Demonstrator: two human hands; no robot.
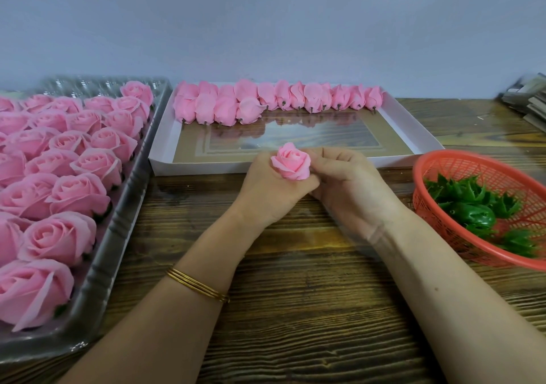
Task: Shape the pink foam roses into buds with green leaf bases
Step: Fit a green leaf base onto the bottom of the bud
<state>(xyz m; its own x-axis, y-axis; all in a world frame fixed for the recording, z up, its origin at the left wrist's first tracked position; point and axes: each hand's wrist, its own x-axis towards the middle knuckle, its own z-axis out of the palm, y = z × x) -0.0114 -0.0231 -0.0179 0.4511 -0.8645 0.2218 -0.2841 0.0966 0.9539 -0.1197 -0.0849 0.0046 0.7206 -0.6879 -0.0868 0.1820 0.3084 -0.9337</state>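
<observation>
One pink foam rose point(291, 161) is held above the table's middle, its petals facing up. My left hand point(267, 188) grips it from below and the left. My right hand point(345, 181) pinches its right side with curled fingers. Whether a leaf base sits under the rose is hidden by the hands. Green leaf bases point(475, 206) lie in a red basket point(437, 165) at the right. Shaped pink buds point(266, 101) lie in rows along the far side of a white box point(413, 131).
A clear plastic tray point(118, 236) packed with several open pink roses point(79, 194) fills the left side. A stack of papers or cards point(529, 100) sits at the far right edge. The wooden table point(295, 309) runs under my forearms.
</observation>
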